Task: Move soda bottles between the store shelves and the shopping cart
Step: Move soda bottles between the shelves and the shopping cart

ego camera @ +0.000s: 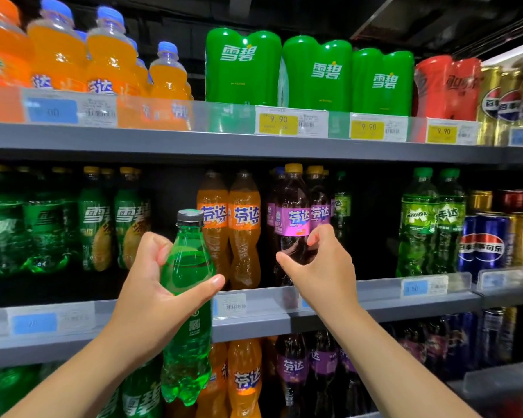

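From the head view, the left hand (pixel 154 285) is wrapped round a green bottle (pixel 194 333). The thumb crosses the front of its shoulder and the fingers curl behind. The bottle is held upright in front of the middle shelf (pixel 375 300), with its grey cap at the height of the labels behind it and its base hanging below the shelf edge.

The right hand (pixel 317 267) holds nothing. It is raised to a purple bottle (pixel 292 218) that stands upright at the front of that shelf, just beside two orange bottles (pixel 243 224). Its thumb and forefinger are spread in a C, one to each side of the bottle's narrow waist, and the other fingers are tucked in. I cannot tell whether the fingertips are touching the plastic, but they are not clamped on it.

The purple bottle lies straight ahead of the right hand and a little above the wrist, with its long axis vertical and square to the span of the open fingers. The right hand is much the nearer of the two. The left hand is off to the side, past the orange bottles, and already full.

Closing the pinch at the waist and drawing the bottle back over the shelf lip looks like the move at hand. The shopping cart is not in view.
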